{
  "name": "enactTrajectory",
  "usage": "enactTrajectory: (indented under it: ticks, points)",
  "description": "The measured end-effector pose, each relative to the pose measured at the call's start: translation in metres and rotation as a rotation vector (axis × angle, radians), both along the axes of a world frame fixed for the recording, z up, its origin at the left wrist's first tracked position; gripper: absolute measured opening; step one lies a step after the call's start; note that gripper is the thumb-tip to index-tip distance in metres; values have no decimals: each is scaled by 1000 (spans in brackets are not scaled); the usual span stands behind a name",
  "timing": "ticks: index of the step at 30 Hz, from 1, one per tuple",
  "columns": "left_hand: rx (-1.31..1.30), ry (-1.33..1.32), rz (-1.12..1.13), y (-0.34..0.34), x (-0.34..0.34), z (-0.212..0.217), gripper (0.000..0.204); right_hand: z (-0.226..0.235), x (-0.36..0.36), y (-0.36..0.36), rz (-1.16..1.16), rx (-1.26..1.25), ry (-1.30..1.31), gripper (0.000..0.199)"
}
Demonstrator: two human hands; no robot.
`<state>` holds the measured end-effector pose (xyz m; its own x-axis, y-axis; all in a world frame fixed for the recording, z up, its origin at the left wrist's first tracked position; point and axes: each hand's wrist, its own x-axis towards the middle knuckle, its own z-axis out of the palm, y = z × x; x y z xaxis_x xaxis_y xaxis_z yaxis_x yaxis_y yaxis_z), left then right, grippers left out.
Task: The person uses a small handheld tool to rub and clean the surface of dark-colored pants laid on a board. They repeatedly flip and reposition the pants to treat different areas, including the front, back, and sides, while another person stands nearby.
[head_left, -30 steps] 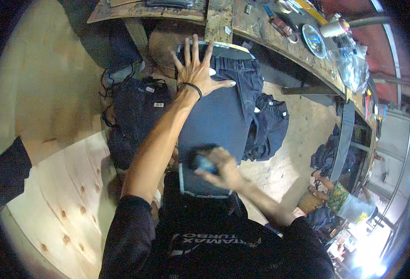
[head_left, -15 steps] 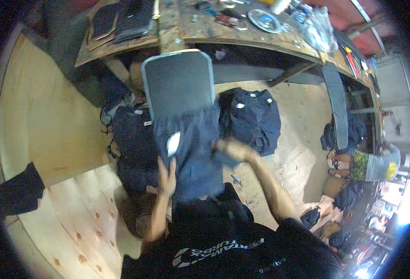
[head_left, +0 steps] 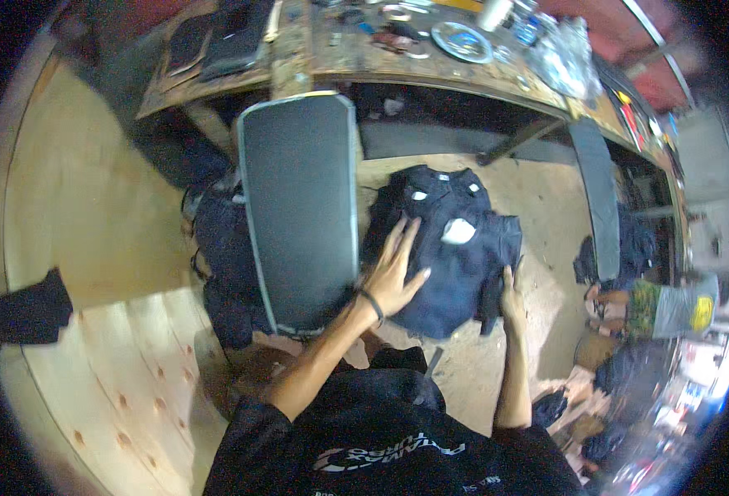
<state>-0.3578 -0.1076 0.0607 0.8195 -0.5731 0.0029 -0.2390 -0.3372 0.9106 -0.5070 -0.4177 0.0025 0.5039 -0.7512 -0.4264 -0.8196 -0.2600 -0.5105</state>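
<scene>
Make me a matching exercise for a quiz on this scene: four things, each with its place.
Things:
1. left hand
2. right hand
3. black board
4. round plate

Places:
A. on the cluttered workbench
B. flat on the dark shirt pile
C. at the pile's right edge
D. left of the pile

Pairs: 1-B, 2-C, 3-D, 4-A

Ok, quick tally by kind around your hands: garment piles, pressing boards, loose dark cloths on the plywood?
Dark navy garment piles: 2, one under the left hand and right hand, one left of the board
Black padded boards: 1
Loose dark cloths on the plywood: 1
Total: 4
</scene>
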Motion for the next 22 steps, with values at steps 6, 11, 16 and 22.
enactTrajectory:
  ticks: [6,11,16,22]
  points:
    - [144,-450,650,162,62,-20,54,-178,15,16,235,79,-54,102]
    - [338,-100,872,297,113,-178,28,-200,-85,101,596,-167,333,102]
    - [1097,-223,294,346,187,-318,46,-168,-143,171,683,39,618,93]
    - [1352,253,-244,377,238,-336,54,-127,-142,199,641,182,439,79]
